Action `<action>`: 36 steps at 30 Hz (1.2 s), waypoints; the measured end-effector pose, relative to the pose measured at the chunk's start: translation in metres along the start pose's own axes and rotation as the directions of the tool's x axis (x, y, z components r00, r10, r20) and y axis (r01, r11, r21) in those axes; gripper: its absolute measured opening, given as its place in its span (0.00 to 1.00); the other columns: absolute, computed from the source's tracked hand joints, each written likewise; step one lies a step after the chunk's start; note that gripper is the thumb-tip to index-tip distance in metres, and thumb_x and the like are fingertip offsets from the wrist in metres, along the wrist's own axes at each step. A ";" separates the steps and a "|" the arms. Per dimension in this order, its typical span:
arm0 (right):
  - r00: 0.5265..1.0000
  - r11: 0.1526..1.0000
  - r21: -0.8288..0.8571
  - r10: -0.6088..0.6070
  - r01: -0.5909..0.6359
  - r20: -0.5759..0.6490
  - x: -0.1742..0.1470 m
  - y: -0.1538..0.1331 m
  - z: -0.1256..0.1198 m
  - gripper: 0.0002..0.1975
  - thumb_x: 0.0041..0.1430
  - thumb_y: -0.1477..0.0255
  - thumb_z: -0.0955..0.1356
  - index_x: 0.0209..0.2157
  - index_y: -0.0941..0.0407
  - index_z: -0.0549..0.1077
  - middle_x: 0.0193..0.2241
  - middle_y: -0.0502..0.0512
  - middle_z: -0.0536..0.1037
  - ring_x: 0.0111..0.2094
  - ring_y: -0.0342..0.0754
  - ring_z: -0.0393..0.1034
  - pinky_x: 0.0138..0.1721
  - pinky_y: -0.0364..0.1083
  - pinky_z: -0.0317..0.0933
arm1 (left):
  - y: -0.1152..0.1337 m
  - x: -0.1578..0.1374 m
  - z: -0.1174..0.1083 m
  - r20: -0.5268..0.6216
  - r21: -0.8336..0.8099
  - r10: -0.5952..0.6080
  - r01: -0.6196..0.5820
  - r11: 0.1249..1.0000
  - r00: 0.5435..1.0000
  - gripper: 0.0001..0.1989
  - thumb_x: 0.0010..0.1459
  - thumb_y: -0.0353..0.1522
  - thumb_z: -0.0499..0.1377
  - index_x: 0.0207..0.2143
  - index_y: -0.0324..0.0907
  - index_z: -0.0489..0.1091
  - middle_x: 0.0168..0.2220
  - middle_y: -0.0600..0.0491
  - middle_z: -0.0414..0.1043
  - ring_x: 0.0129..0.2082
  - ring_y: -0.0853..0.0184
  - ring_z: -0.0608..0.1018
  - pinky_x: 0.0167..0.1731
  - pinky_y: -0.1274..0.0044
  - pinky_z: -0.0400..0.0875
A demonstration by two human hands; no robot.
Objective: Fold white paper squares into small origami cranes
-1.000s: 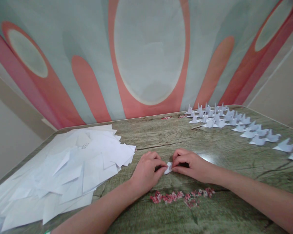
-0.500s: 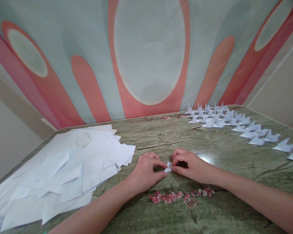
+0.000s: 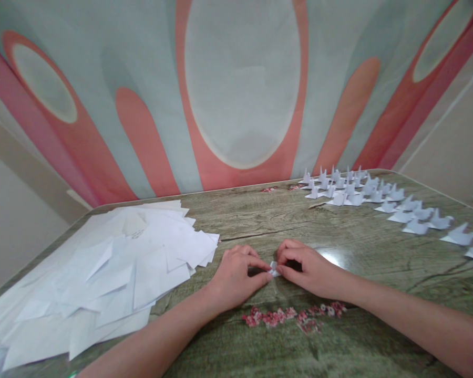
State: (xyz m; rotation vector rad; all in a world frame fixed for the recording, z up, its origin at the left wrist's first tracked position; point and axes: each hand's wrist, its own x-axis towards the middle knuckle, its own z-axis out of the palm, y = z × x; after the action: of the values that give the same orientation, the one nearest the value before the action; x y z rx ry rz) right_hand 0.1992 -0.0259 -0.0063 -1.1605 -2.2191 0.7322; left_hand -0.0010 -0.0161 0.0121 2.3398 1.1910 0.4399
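Note:
Between my two hands, low over the middle of the table, is a small folded piece of white paper. My left hand pinches its left side between thumb and fingers. On the opposite side, my right hand grips the paper with thumb and curled fingertips. Much of the paper is covered by the fingertips, so its exact folded shape is hard to make out.
A wide, loose pile of white paper sheets spreads over the table's left side. Several folded white paper birds stand in rows at the back right. The wood-patterned table has a printed pink flower design and meets a patterned backdrop.
Both hands stay nearly in place on the folded paper. My left fingertips have shifted very slightly right, closer to the right hand.

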 end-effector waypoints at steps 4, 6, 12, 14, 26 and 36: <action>1.000 1.000 -0.008 0.008 -0.008 -0.019 0.000 0.001 0.003 0.04 0.53 0.78 0.65 0.26 0.57 0.67 0.29 0.52 0.69 0.34 0.46 0.63 0.37 0.46 0.57 | 0.000 0.000 0.001 -0.010 -0.010 -0.013 0.013 1.000 1.000 0.07 0.52 0.37 0.59 0.33 0.49 0.75 0.33 0.54 0.70 0.38 0.65 0.70 0.40 0.72 0.61; 0.999 1.000 -0.013 0.012 -0.013 -0.036 0.000 0.000 0.004 0.04 0.52 0.78 0.65 0.26 0.57 0.67 0.29 0.52 0.69 0.34 0.46 0.63 0.37 0.46 0.57 | -0.001 0.001 0.002 -0.014 -0.018 -0.019 0.018 1.000 1.000 0.07 0.51 0.36 0.60 0.33 0.49 0.76 0.33 0.54 0.70 0.38 0.65 0.70 0.40 0.73 0.61; 0.997 0.998 -0.026 0.047 -0.049 -0.063 0.000 -0.002 0.007 0.04 0.51 0.78 0.65 0.25 0.57 0.66 0.29 0.52 0.69 0.34 0.47 0.63 0.36 0.46 0.57 | -0.003 0.002 0.005 -0.030 -0.040 -0.035 0.034 0.999 0.999 0.05 0.49 0.35 0.61 0.31 0.49 0.76 0.32 0.55 0.70 0.38 0.65 0.70 0.40 0.73 0.61; 0.996 0.998 -0.037 0.053 -0.055 -0.066 0.000 -0.003 0.008 0.04 0.50 0.79 0.65 0.25 0.56 0.66 0.29 0.52 0.68 0.33 0.47 0.63 0.36 0.46 0.57 | -0.002 0.002 0.005 -0.030 -0.042 -0.039 0.038 0.998 0.999 0.05 0.49 0.35 0.61 0.31 0.49 0.76 0.32 0.55 0.70 0.38 0.65 0.70 0.40 0.73 0.61; 0.995 0.993 -0.100 0.047 -0.055 -0.086 0.000 -0.006 0.014 0.05 0.49 0.80 0.64 0.25 0.56 0.63 0.28 0.52 0.67 0.33 0.47 0.62 0.36 0.47 0.57 | -0.002 0.003 0.004 -0.026 -0.021 -0.031 0.030 0.999 0.999 0.05 0.48 0.34 0.62 0.31 0.49 0.76 0.31 0.56 0.71 0.37 0.65 0.71 0.40 0.74 0.62; 0.993 0.995 -0.073 0.059 -0.066 -0.099 -0.001 -0.003 0.015 0.06 0.48 0.81 0.64 0.27 0.56 0.63 0.30 0.52 0.65 0.34 0.47 0.61 0.35 0.47 0.58 | -0.002 -0.001 0.003 -0.042 0.046 0.010 -0.009 0.999 0.999 0.06 0.50 0.35 0.61 0.32 0.49 0.75 0.32 0.55 0.70 0.37 0.65 0.70 0.39 0.73 0.62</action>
State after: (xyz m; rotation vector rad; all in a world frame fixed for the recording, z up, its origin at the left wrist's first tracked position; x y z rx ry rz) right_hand 0.1879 -0.0319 -0.0151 -1.2803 -2.1552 0.6081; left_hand -0.0011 -0.0166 0.0089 2.3869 1.2221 0.4726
